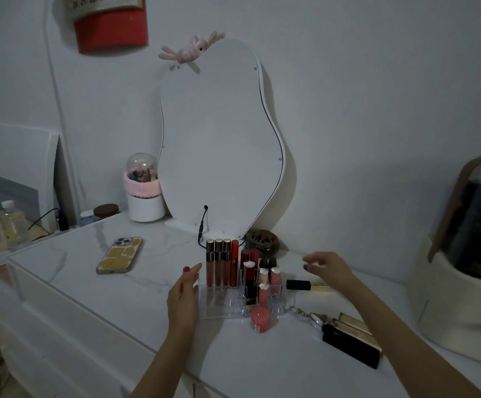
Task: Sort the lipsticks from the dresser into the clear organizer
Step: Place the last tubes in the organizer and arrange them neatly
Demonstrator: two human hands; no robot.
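The clear organizer [222, 307] stands mid-dresser with several upright lip glosses [221, 262] in its back row and more tubes in its right cells. My left hand [183, 294] rests flat against the organizer's left side, fingers straight. My right hand [326, 267] hovers to the organizer's right with loosely bent fingers, holding nothing, just above a black-and-gold lipstick [305, 285] lying on the dresser. A pink round-capped lipstick [260, 318] stands at the organizer's front. Black-and-gold lipsticks [351, 340] lie at the front right beside a keyring compact [313, 318].
A phone [120, 255] lies left on the white dresser top [124, 305]. A wavy mirror [219, 145] leans on the wall behind, with a brass dish [263, 240] and a white jar [145, 193] beside it. A cream case [463, 265] stands far right.
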